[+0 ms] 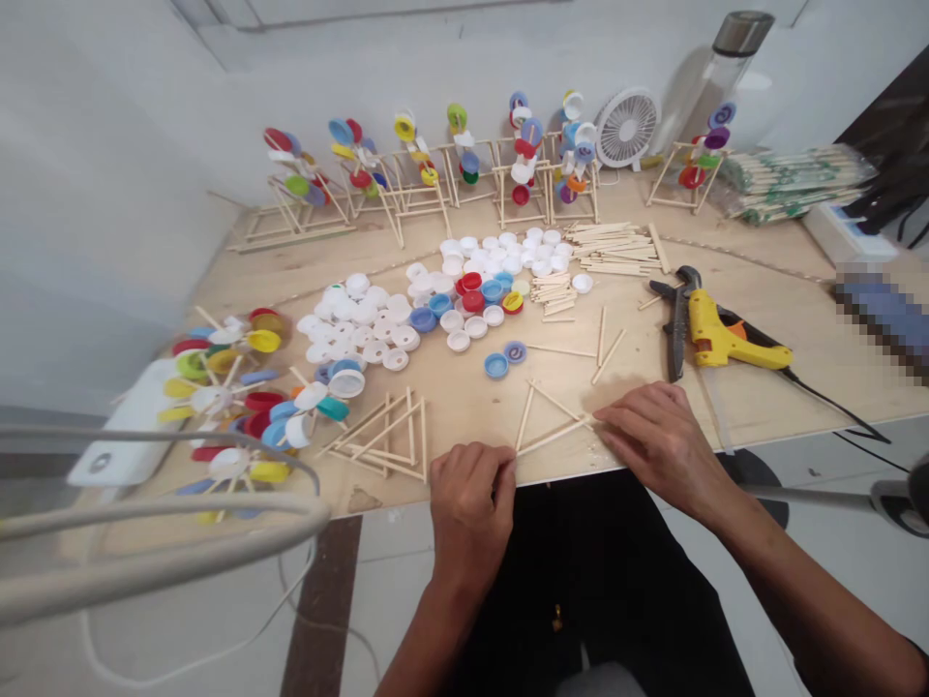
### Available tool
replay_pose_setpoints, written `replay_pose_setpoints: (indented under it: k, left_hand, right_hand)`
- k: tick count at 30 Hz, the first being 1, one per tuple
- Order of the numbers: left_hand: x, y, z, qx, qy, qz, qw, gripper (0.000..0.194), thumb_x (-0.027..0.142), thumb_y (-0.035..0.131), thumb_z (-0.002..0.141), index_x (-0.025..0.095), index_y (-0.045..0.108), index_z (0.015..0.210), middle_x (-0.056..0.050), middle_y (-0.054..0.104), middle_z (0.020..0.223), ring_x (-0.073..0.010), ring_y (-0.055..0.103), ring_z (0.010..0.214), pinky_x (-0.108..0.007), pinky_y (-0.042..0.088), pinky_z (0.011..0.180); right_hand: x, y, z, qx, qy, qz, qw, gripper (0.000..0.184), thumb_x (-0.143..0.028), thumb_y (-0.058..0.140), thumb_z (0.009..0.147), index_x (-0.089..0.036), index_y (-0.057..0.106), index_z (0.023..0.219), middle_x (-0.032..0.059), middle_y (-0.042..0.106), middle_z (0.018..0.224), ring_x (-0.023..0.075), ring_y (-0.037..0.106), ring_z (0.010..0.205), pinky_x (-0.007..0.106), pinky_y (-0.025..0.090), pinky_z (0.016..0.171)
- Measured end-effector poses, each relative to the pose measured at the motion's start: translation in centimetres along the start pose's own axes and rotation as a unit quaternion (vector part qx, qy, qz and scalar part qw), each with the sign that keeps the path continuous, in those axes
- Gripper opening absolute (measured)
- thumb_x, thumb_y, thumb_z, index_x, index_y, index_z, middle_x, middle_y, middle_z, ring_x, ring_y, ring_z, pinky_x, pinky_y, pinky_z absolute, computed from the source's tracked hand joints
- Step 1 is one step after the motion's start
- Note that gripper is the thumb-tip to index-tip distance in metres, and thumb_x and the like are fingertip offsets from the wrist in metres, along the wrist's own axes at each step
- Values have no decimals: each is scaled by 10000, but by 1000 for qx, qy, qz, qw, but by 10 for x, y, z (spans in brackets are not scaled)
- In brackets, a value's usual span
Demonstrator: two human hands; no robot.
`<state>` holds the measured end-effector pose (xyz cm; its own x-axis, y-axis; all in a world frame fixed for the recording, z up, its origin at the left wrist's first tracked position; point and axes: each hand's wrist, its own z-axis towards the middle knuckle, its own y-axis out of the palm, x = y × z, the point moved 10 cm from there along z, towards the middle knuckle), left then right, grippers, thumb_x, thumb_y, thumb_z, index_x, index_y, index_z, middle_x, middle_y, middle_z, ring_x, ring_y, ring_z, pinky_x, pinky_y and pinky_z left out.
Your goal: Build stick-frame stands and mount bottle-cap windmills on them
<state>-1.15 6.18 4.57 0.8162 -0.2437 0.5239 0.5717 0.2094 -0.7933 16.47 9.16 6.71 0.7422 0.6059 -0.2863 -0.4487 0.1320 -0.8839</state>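
Stick triangle [554,436] at lower centre of the frame, left hand [473,492] and right hand [657,440] pinching its two lower corners, yellow glue gun [715,331] at right, white bottle caps [355,324] at centre left.

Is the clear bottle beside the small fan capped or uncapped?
Capped: a metallic lid sits on top of the clear bottle.
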Motion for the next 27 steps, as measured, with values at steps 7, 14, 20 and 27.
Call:
replay_pose_setpoints:
  k: [7,14,20,27]
  left_hand:
    - [0,0,0,-7,-2,-5,1000,132,140,505,860,191,605,790,-12,619,720,-179,541,708,-352,374,736]
    - [-1,1,0,-10,-1,-7,1000,135,142,503,860,194,605,788,-15,622,721,-182,544,711,-349,374,734]
    - [-1,1,0,-7,0,-10,1000,133,141,507,856,197,608,791,-13,626,724,-178,547,714,-345,373,729]
    - [0,0,0,-5,-2,-5,1000,135,141,501,856,196,608,794,-11,630,723,-174,554,708,-347,380,736]
  right_hand:
    - [-3,5,5,-18,-4,8,1000,125,-182,537,887,-188,636,961,45,668,832,177,559,810,369,349,800]
    - [-5,7,7,-23,-4,10,1000,107,-178,526,895,-180,632,885,38,646,793,162,542,782,354,342,800]
    - [-4,7,7,-18,-5,11,1000,117,-187,519,900,-183,628,857,31,638,766,155,534,764,348,332,798]
    - [-4,6,6,-8,-7,13,1000,105,-183,534,889,-183,636,862,32,644,764,156,546,752,358,340,798]
